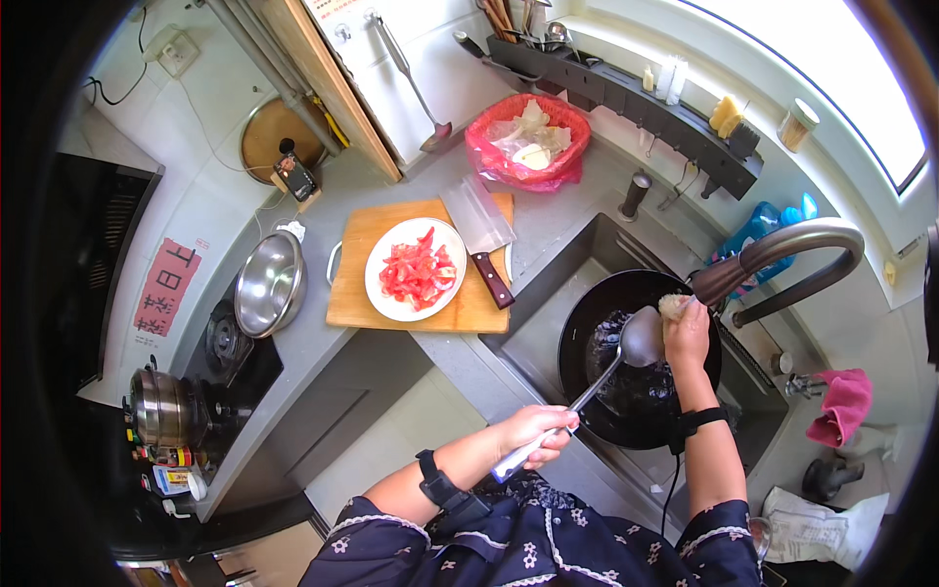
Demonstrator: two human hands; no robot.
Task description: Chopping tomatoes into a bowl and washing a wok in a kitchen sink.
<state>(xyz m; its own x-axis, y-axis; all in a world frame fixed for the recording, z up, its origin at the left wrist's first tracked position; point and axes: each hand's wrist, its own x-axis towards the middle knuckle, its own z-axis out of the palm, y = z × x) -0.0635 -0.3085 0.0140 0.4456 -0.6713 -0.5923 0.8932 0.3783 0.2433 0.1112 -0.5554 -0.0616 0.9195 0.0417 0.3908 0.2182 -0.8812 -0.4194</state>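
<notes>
My left hand [539, 434] grips the white-and-blue handle of a metal ladle [641, 337], a wide wok-style one whose bowl is raised over a black wok [576, 367]. In my right hand [687, 334] is a pale scrubber [671, 306], which meets the ladle's bowl at its far edge. The wok sits in the sink [539, 315] with shiny water in its bottom. Just above my right hand hangs the spout of a dark metal faucet [781, 253]; whether water runs from it I cannot tell.
Left of the sink, a wooden cutting board [348, 293] carries a plate [381, 304] of cut tomatoes [418, 271] and a cleaver [477, 220]. A steel bowl [270, 286] stands near the stove. Behind are a red lined basket [528, 143] and a blue bottle [755, 235].
</notes>
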